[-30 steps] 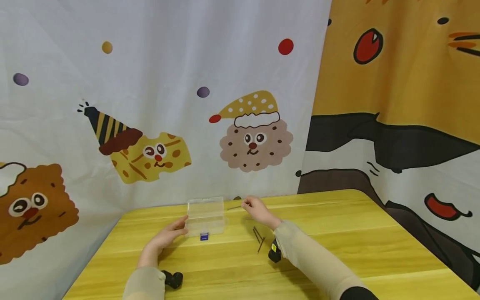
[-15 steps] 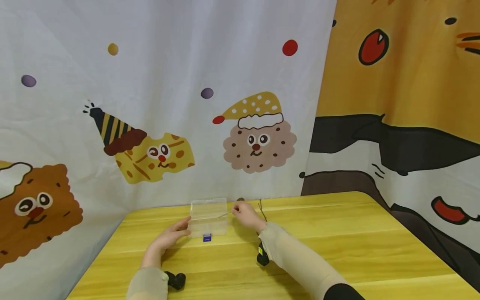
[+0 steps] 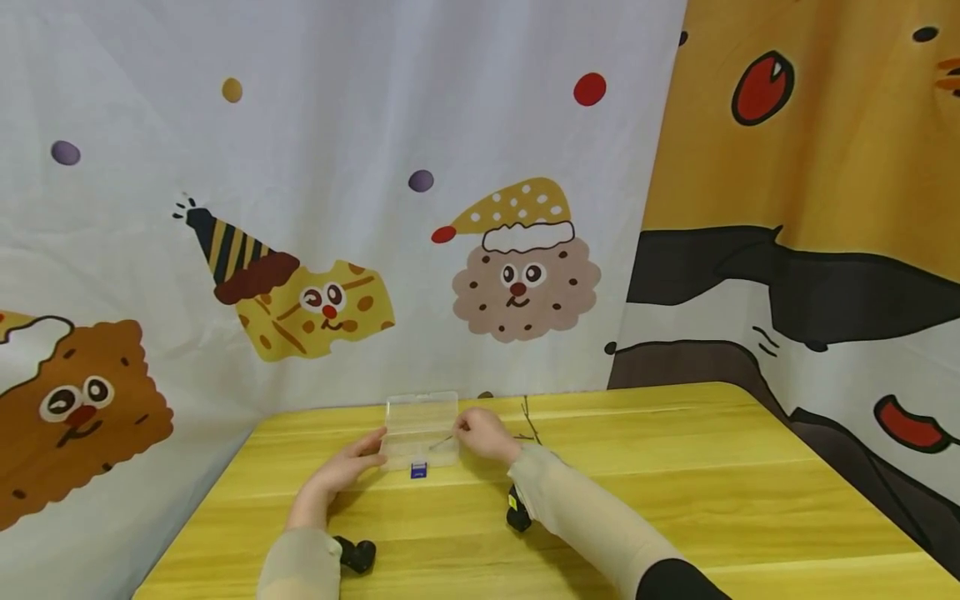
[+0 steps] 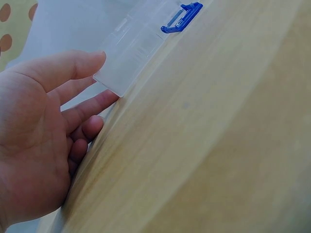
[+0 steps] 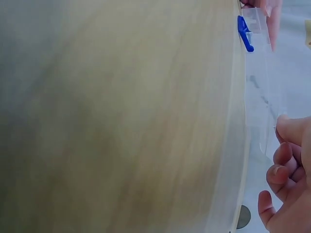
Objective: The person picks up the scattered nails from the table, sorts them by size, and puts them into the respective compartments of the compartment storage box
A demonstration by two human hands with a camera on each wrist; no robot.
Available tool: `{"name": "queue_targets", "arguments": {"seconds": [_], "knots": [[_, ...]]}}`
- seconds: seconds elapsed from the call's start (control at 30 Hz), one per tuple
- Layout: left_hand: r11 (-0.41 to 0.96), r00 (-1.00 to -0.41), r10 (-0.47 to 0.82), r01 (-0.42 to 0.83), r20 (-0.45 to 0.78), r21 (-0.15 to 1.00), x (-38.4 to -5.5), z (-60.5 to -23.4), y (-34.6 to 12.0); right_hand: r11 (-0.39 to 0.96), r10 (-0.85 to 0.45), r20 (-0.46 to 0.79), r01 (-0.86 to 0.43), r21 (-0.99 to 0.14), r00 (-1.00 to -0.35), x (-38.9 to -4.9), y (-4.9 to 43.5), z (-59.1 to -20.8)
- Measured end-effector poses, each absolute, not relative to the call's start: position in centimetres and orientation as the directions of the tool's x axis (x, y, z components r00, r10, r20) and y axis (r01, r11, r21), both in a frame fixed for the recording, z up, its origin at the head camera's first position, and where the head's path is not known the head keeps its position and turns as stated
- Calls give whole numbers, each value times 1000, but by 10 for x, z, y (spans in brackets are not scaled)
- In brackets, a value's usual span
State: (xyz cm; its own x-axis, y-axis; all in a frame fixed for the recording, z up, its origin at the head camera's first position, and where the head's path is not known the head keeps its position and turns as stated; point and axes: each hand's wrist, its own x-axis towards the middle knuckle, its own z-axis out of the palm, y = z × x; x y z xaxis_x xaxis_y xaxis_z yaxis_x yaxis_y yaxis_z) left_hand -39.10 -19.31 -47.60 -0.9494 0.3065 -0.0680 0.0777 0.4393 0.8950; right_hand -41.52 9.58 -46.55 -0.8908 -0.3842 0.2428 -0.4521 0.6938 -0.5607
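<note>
A clear plastic box (image 3: pixel 405 451) with its lid raised lies toward the back of the table, a blue latch (image 3: pixel 418 470) on its front. At the box's left end, my left hand (image 3: pixel 341 469) holds the front corner, thumb on the upper edge and fingers against the end wall (image 4: pixel 108 73). My right hand (image 3: pixel 486 435) pinches one end of a thin grey metal rod (image 3: pixel 441 443) at the box's right side. The rod slants left and down over the open box, showing dimly through the plastic in the right wrist view. Whether its tip touches the bottom, I cannot tell.
Several similar thin rods (image 3: pixel 527 410) lie on the yellow wooden table (image 3: pixel 645 467), behind and beside my right wrist. A cartoon-printed curtain (image 3: pixel 337 150) hangs at the table's back edge. Black wrist cameras (image 3: pixel 357 555) sit below both hands.
My right hand has moved left to the box, bringing the rod from outside the right edge to over the inside. My left hand stays at the box's left end.
</note>
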Motion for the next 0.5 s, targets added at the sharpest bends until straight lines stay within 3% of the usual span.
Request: {"name": "queue_targets", "arguments": {"seconds": [0.5], "knots": [[438,-937,344,105,-59,893,-390,-475,-194,583,-426,259,-482,-654,-867,-398,130,-436]]}}
